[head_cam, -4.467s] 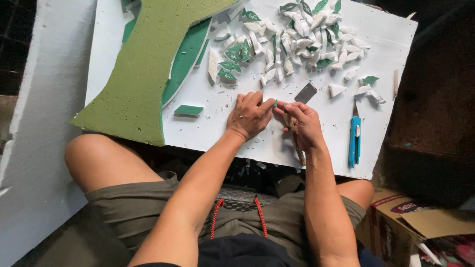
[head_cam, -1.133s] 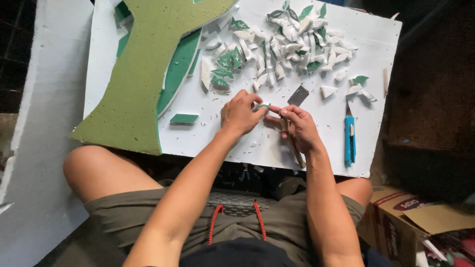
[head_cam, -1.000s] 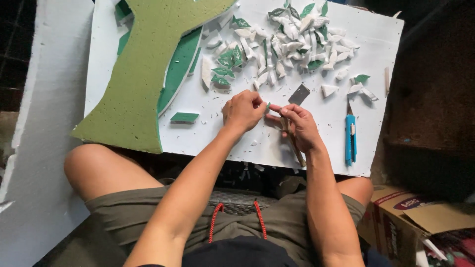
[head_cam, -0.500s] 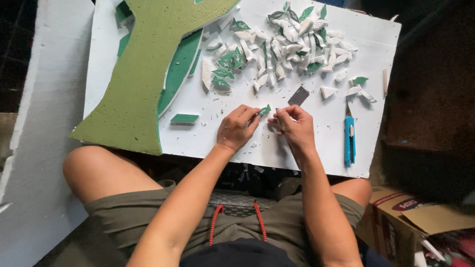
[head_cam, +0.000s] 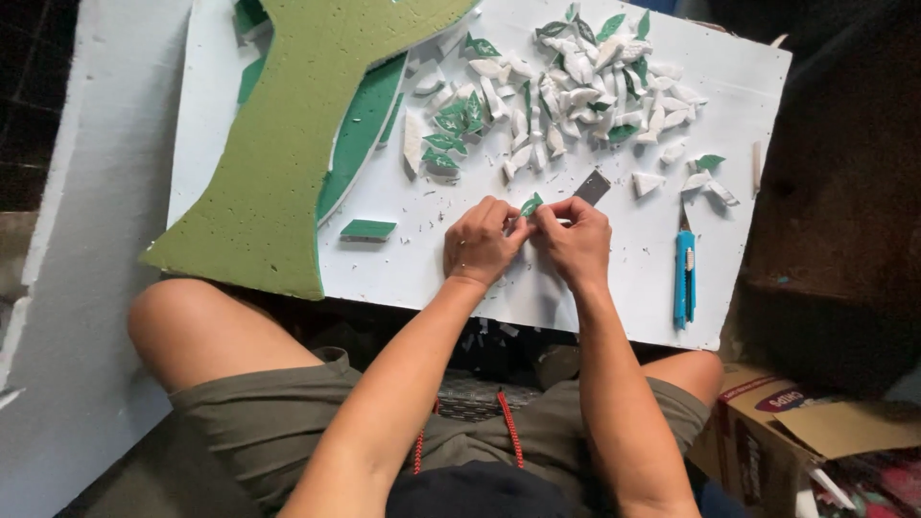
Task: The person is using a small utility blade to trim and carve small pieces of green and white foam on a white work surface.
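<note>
My left hand [head_cam: 480,240] and my right hand [head_cam: 574,238] meet over the white foam board [head_cam: 614,288] on my lap. Between the fingertips of both hands sits a small green leaf-shaped foam piece [head_cam: 530,204]. A thin grey blade [head_cam: 592,187] pokes out just beyond my right hand; whether that hand holds it I cannot tell. A heap of white and green foam leaves [head_cam: 566,86] lies further up the board.
A large green foam cut-out [head_cam: 288,125] covers the board's left part, with a small green rectangle [head_cam: 367,229] beside it. A blue utility knife [head_cam: 683,278] lies at the right. A cardboard box [head_cam: 796,432] stands at lower right. A white foam sheet [head_cam: 86,240] leans at left.
Both hands have drawn closer together and now pinch the green leaf piece between them. The grey blade stays near my right hand.
</note>
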